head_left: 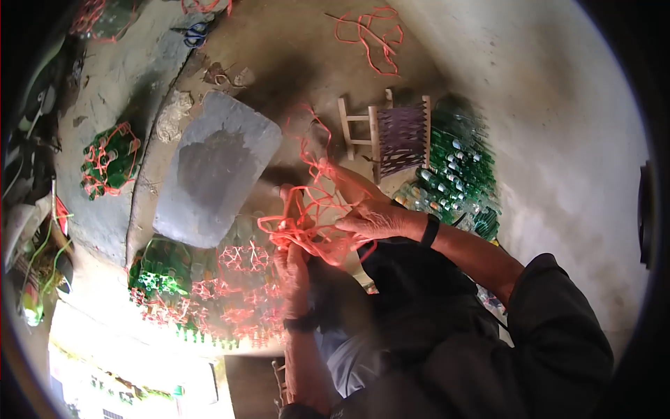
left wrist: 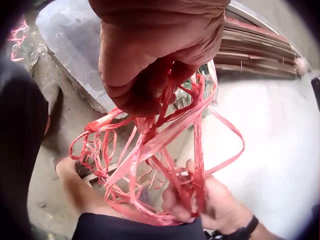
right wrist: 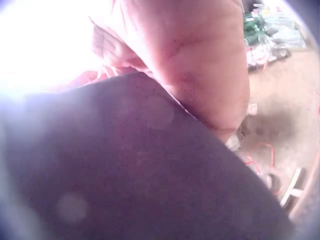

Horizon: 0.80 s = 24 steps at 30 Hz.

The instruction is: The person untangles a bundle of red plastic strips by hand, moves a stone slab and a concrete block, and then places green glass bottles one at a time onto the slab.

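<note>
A tangle of pink-red plastic strands (head_left: pixel 314 227) (left wrist: pixel 150 145) hangs between the two hands in loose loops. At its left end, the left hand (head_left: pixel 292 269) (left wrist: pixel 160 50) grips a bunch of strands with curled fingers. The right hand (head_left: pixel 373 220) (left wrist: pixel 212 202) (right wrist: pixel 195 55) holds other strands, its thumb and fingers closed round them, to the right in the head view and below in the left wrist view. Dark cloth (right wrist: pixel 125 160) covers much of the right wrist view and hides most of that hand's fingers.
A grey slab (head_left: pixel 209 167) lies beside a net-wrapped bundle of green bottles (head_left: pixel 110 159). More bottles (head_left: pixel 167 279) stand at lower left, and others (head_left: pixel 457 167) lie by the wall. A small woven stool (head_left: pixel 401 140), loose strands (head_left: pixel 377 38) and scissors (head_left: pixel 195 33) are on the floor.
</note>
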{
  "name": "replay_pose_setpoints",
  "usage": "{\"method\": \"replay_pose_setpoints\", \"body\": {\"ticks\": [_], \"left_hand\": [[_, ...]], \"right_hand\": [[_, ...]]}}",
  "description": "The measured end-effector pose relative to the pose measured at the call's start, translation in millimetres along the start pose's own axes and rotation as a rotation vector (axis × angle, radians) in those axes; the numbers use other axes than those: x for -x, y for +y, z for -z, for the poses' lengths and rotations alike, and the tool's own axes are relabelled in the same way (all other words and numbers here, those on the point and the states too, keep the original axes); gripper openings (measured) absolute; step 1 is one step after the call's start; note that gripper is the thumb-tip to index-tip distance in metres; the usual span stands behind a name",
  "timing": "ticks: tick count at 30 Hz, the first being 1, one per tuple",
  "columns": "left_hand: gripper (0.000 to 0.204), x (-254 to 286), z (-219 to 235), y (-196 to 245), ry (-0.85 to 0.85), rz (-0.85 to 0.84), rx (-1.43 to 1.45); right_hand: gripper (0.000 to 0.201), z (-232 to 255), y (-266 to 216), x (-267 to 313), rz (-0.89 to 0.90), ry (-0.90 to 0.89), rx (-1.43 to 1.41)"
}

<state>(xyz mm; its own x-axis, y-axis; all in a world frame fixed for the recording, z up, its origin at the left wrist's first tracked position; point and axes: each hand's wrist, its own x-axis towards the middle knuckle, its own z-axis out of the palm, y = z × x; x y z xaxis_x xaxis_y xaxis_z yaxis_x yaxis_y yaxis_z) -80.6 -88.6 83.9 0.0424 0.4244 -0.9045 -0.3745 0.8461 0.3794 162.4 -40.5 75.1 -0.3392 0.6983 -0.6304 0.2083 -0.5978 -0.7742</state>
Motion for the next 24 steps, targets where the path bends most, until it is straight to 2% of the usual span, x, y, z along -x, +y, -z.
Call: {"method": "replay_pose_setpoints", "body": {"ticks": [2,3,4,6,7,8,10,11,12,13,14,15,16,17,18,19,20,22,23,24], "left_hand": [[0.018,17,-37,13,-0.077,0.038,-0.042],[0.022,14,-24,-8,-0.189,0.080,0.019],[0.022,13,-20,-16,-0.195,0.080,0.011],[0.024,10,-9,-29,-0.548,-0.323,-0.789],[0.027,5,6,-72,-0.494,-0.152,-0.397],[0.027,6,-4,-73,-0.466,-0.086,-0.359],[0.026,8,-19,-59,-0.549,-0.123,-0.389],[0.026,12,-22,-49,-0.544,-0.111,-0.399],[0.025,15,-24,-40,-0.606,-0.246,-0.625],[0.025,15,-27,-32,-0.672,-0.399,-0.850],[0.025,17,-30,-29,-0.681,-0.415,-0.859],[0.025,24,-32,-29,-0.607,-0.259,-0.619],[0.024,33,-31,-27,-0.525,-0.094,-0.384],[0.025,36,-29,-17,-0.529,-0.006,-0.419],[0.025,41,-31,-6,-0.534,-0.012,-0.429],[0.026,48,-37,6,-0.508,0.115,-0.348],[0.028,52,-39,12,-0.481,0.246,-0.265],[0.030,51,-25,7,-0.516,0.194,-0.197],[0.032,52,-19,6,-0.546,0.148,-0.119],[0.032,53,-16,8,-0.549,0.153,-0.126]], "right_hand": [[0.083,2,-14,10,-0.085,0.049,-0.158],[0.082,5,-22,15,-0.127,0.073,-0.232],[0.080,5,-28,19,-0.169,0.094,-0.306],[0.078,1,-39,26,-0.257,0.125,-0.460],[0.077,-1,-42,26,-0.295,0.139,-0.537],[0.076,-4,-44,25,-0.332,0.153,-0.616],[0.074,-13,-43,23,-0.412,0.179,-0.774],[0.068,-18,-41,20,-0.184,0.322,-0.489],[0.068,-28,-35,29,-0.190,0.325,-0.506],[0.061,-34,-24,38,-0.322,0.328,-0.647],[0.055,-37,-22,42,-0.444,0.329,-0.780],[0.027,-44,-24,47,-0.407,0.358,-0.808],[0.027,-45,-20,55,-0.401,0.363,-0.820],[0.020,-40,-11,69,-0.336,0.215,-0.748],[0.030,-35,-4,79,-0.265,0.067,-0.668],[0.032,-27,-18,86,-0.339,0.075,-0.499],[0.032,-25,-12,93,-0.334,0.082,-0.503],[0.032,-19,11,108,-0.372,0.225,-0.662],[0.030,-5,26,115,-0.276,0.181,-0.582],[0.031,-2,39,119,-0.297,0.296,-0.644]]}}
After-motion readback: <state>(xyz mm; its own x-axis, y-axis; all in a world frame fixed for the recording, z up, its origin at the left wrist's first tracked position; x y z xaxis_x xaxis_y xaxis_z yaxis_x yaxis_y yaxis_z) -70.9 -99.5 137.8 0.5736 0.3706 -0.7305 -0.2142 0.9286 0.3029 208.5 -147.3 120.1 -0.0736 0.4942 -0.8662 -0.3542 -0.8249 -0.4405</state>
